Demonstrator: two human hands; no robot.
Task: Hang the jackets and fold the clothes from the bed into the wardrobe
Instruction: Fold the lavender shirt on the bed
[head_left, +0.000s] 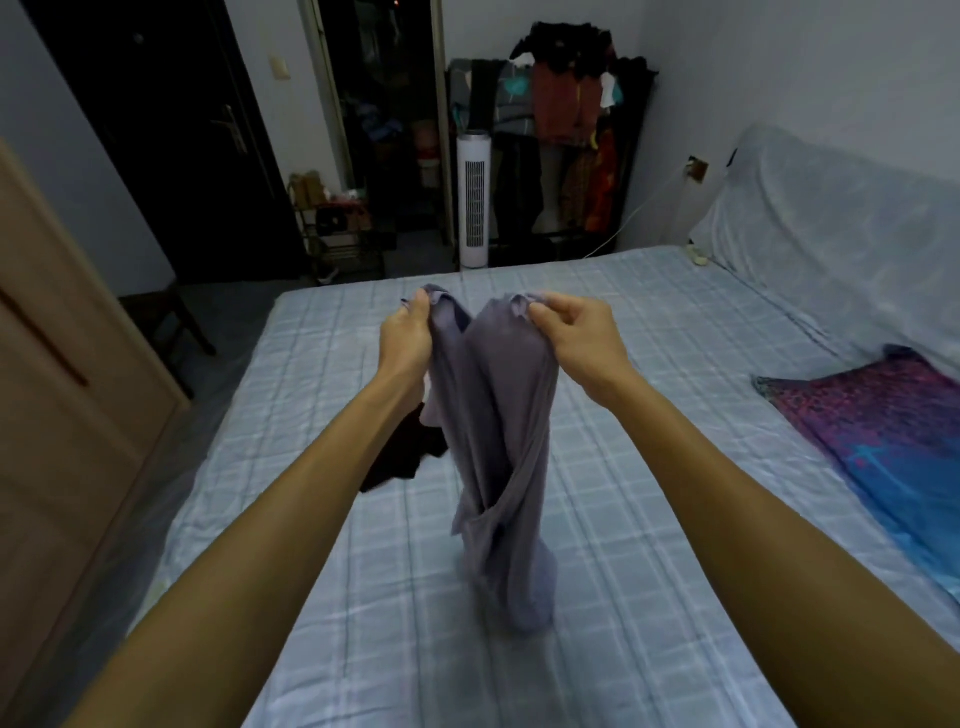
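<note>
A grey-purple garment (493, 415) hangs twisted between my two hands above the bed (649, 519), its lower end resting on the checked sheet. My left hand (408, 332) pinches one top corner and my right hand (576, 332) pinches the other, the two held close together. A dark garment (405, 452) lies crumpled on the sheet behind my left forearm, partly hidden by it. A wooden wardrobe door (62, 364) stands at the left edge of the view.
A purple and blue patterned cloth (883, 431) lies on the bed's right side, below a covered headboard (841, 218). Beyond the bed's far edge stand a white tower fan (474, 202) and an open clothes rack (561, 130) full of garments. A dark door is at the back left.
</note>
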